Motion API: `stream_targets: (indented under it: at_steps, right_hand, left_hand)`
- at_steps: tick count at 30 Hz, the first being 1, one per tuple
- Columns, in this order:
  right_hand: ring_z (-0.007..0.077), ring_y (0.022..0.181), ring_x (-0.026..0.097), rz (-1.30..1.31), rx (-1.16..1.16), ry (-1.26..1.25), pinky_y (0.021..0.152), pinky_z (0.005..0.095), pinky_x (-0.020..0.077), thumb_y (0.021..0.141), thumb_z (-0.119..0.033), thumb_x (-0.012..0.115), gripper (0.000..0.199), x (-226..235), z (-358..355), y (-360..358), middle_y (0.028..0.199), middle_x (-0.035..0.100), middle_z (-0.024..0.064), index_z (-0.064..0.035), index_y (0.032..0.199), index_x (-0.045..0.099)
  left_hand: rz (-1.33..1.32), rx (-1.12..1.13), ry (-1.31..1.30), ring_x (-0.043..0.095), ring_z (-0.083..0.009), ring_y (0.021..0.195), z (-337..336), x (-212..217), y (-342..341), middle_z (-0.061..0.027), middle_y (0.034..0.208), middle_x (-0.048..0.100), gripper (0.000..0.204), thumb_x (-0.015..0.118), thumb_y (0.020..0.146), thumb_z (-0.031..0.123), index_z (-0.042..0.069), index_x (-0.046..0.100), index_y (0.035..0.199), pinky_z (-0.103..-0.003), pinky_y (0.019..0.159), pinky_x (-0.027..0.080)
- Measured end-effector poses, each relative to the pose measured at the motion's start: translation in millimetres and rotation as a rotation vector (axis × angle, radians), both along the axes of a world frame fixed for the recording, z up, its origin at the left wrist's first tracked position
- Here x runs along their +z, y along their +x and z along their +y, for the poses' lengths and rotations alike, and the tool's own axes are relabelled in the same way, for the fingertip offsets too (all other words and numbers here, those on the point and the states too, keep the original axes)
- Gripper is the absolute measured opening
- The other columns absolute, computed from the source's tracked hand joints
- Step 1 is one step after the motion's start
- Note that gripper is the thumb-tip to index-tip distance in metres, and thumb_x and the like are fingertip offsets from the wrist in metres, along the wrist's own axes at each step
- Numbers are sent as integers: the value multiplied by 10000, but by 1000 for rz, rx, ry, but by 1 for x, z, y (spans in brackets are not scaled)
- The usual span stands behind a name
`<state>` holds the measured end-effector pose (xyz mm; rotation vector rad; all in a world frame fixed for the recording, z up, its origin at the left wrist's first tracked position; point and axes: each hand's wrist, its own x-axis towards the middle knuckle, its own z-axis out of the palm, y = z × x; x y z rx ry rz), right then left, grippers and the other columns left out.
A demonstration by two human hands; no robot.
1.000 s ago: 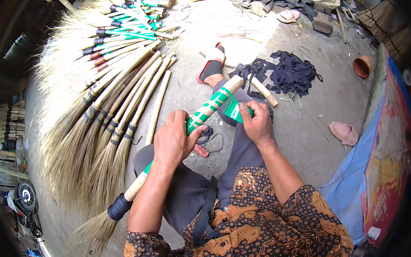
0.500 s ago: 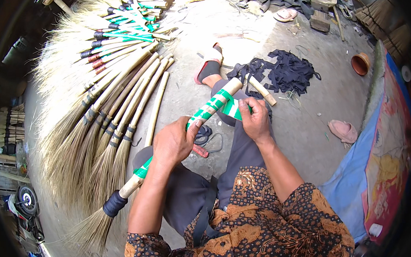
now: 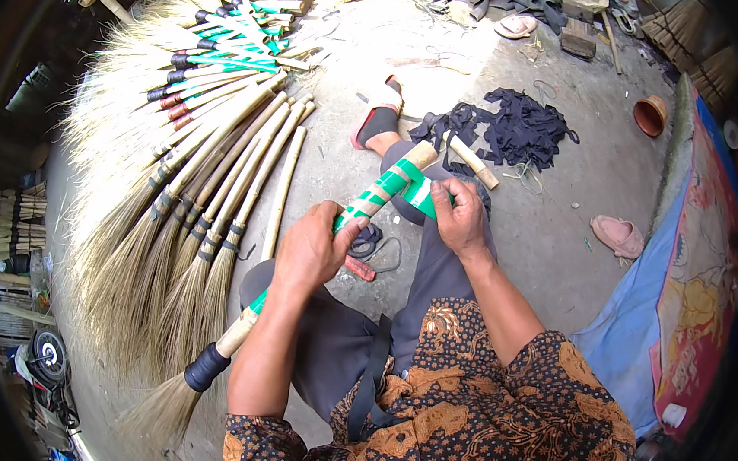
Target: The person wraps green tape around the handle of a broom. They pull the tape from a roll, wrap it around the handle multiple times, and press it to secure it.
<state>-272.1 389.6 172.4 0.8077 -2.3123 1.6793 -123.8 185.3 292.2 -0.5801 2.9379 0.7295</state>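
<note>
My left hand is closed around the pale wooden handle of a grass broom, which slants across my lap. Its bristles fan out at the lower left below a dark binding. Green tape spirals up the handle with bare gaps between the turns, and the top end is bare wood. My right hand pinches a green tape strip, pulled taut from near the handle's top. Whether a roll sits inside those fingers is hidden.
Many grass brooms lie fanned on the floor at left, some with green-taped handles. Ahead are a heap of black cloth strips and a short wooden stick. A clay pot, a pink sandal and a blue sheet lie to the right.
The broom handle has rotated slightly in my left hand, so the tape bands lie differently along it. My right hand keeps its pinch on the strip and has barely shifted.
</note>
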Motion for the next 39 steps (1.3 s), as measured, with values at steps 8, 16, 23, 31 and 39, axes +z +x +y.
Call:
stream_targets:
  at_steps: [8,16,23,31,39]
  right_hand:
    - [273,821,596,21,-19,-13,761,428,485,1066,-329,735,340,-2,0,-1,831,708,113,-30,907,714]
    - [280,831,597,35,-40,36,764,430,490,1055,-356,748,353,-3,-2,-2,815,703,104,-38,902,721]
    - [294,863,576,34,-53,74,821,439,478,1041,-355,759,337,-1,-2,-2,830,716,81,-60,883,721]
    - [298,847,596,27,-37,48,786,436,486,1055,-353,738,345,-2,-1,-4,810,701,116,-48,895,709]
    - [298,844,572,-2,-17,-14,807,441,477,1020,-352,784,323,-6,3,-4,824,719,85,-69,877,721]
  left_hand:
    - [188,-18,-175,737,-477,911,-6,-14,4,-268,1077,752,559,692,1032,555,24,692,1205,-573,783,571]
    - [344,13,-163,734,-476,881,-4,-12,1,-269,859,742,527,724,1023,528,7,753,1095,-558,806,558]
    - [-108,38,73,744,-475,924,-10,-19,4,-264,1021,773,521,717,1037,491,32,706,1284,-578,815,563]
    - [-265,117,279,735,-426,996,-9,-8,-3,-232,1110,747,576,711,1031,526,64,633,1366,-546,831,577]
    - [93,-11,-33,730,-472,893,-7,-12,3,-263,947,738,563,728,1010,549,5,730,1154,-569,815,562]
